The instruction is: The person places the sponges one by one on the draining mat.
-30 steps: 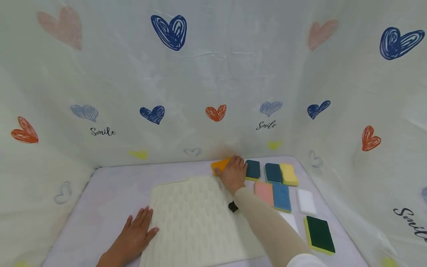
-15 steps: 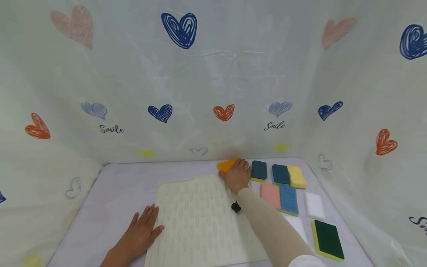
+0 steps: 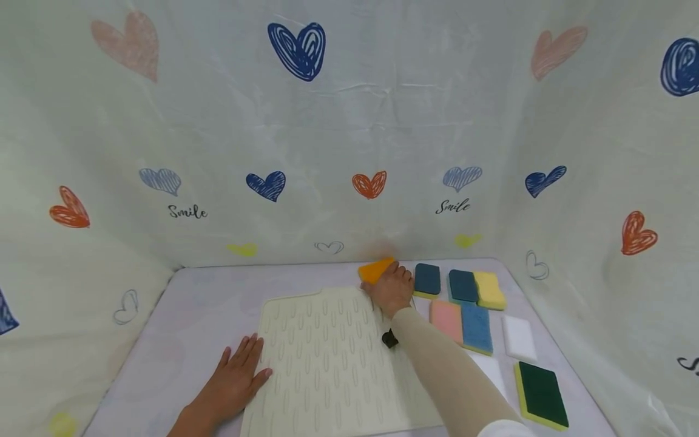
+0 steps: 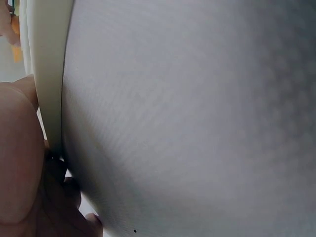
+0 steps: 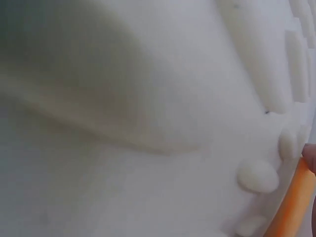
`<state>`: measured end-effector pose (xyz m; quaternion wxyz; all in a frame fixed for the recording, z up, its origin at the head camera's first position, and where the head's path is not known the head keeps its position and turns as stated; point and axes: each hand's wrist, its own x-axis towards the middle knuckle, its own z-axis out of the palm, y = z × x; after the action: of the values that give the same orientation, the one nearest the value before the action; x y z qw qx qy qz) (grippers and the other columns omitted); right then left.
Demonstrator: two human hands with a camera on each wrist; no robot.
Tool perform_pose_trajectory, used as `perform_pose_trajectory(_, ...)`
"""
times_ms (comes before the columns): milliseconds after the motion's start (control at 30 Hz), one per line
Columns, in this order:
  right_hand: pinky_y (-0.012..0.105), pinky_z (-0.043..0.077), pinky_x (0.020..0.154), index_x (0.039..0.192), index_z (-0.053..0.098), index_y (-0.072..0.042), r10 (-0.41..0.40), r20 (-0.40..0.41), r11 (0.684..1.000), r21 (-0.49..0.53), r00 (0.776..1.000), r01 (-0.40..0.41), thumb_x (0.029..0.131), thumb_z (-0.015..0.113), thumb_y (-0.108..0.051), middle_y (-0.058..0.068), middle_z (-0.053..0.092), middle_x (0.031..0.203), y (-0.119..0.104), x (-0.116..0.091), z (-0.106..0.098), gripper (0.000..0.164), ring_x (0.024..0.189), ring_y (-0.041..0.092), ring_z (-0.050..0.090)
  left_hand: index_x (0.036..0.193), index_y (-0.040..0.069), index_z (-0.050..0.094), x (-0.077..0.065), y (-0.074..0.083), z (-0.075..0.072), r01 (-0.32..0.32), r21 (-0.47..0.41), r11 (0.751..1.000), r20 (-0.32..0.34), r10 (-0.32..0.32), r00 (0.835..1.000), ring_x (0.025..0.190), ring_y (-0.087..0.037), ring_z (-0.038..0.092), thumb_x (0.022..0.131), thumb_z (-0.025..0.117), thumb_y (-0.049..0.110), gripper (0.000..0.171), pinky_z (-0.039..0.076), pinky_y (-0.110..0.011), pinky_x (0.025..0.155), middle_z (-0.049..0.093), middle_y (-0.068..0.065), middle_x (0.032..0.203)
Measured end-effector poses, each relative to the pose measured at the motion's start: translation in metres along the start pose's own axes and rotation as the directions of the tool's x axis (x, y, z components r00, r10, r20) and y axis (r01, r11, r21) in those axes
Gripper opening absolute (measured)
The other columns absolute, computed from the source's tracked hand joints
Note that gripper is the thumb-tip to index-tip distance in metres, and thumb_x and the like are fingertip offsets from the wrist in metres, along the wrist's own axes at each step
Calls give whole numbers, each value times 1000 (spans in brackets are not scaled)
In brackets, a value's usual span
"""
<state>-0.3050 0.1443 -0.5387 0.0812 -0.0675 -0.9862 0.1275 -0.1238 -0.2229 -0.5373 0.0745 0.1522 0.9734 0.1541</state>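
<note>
In the head view, my right hand holds an orange sponge at the table's back edge, thumb on its near side and fingers over its right end. The right wrist view catches only a sliver of that orange sponge with a fingertip on it. A cream mat with raised oval ridges covers the middle of the table. Along its left edge, my left hand rests flat with straight fingers, the thumb tip over the mat. The left wrist view shows this mat's edge close beside the hand.
To the right lie several sponges, among them a dark blue one, a yellow one, a pink one, a blue one and a dark green one. White pads lie there too. A heart-printed curtain surrounds the table.
The head view has turned slightly left, shifting the scene right. My right fingers have moved a little toward the right end of the orange sponge. The left hand stays by the mat.
</note>
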Motion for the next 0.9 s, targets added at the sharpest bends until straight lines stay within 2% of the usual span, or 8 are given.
perform_pose_trajectory(167, 53, 45, 111, 155, 24, 16, -37, 23, 999, 32, 999, 36, 87, 76, -60, 36, 50, 136, 0, 3, -6, 114, 122, 47, 50, 160, -7, 36, 0, 1, 1, 4, -12, 1000, 9, -4, 1000, 157, -50, 26, 109, 51, 50, 78, 20, -76, 121, 30, -30, 168)
perform_pose_trajectory(433, 54, 44, 116, 156, 20, 13, -91, 32, 996, 18, 995, 90, 89, 77, -58, 34, 39, 151, 3, 5, -16, 113, 135, 46, 43, 159, -8, 36, 1, 0, 1, 2, -12, 1000, 5, -2, 1000, 157, -50, 26, 109, 52, 49, 78, 20, -77, 121, 31, -30, 168)
perform_pose_trajectory(600, 54, 44, 116, 155, 22, 10, -106, 31, 994, 4, 994, 106, 87, 79, -58, 31, 39, 150, 3, 5, -20, 112, 136, 44, 43, 159, -8, 36, 0, 0, 0, 2, -37, 999, 7, -2, 1000, 157, -51, 26, 109, 53, 49, 78, 19, -77, 121, 31, -31, 167)
perform_pose_trajectory(767, 53, 46, 113, 154, 24, 10, -160, 0, 987, -1, 987, 160, 85, 82, -54, 29, 40, 145, 4, 3, -20, 111, 132, 43, 44, 159, -9, 37, -1, -2, 0, -1, -39, 999, -6, 0, 1000, 156, -52, 26, 109, 54, 47, 77, 19, -78, 120, 32, -31, 167)
perform_pose_trajectory(900, 53, 43, 118, 157, 21, 11, -213, 14, 977, -18, 977, 213, 85, 80, -54, 31, 37, 151, 7, 0, -21, 114, 136, 44, 42, 158, -9, 38, -1, -1, -1, -10, -50, 999, -20, 9, 1000, 156, -52, 27, 109, 55, 45, 75, 19, -77, 120, 33, -31, 166)
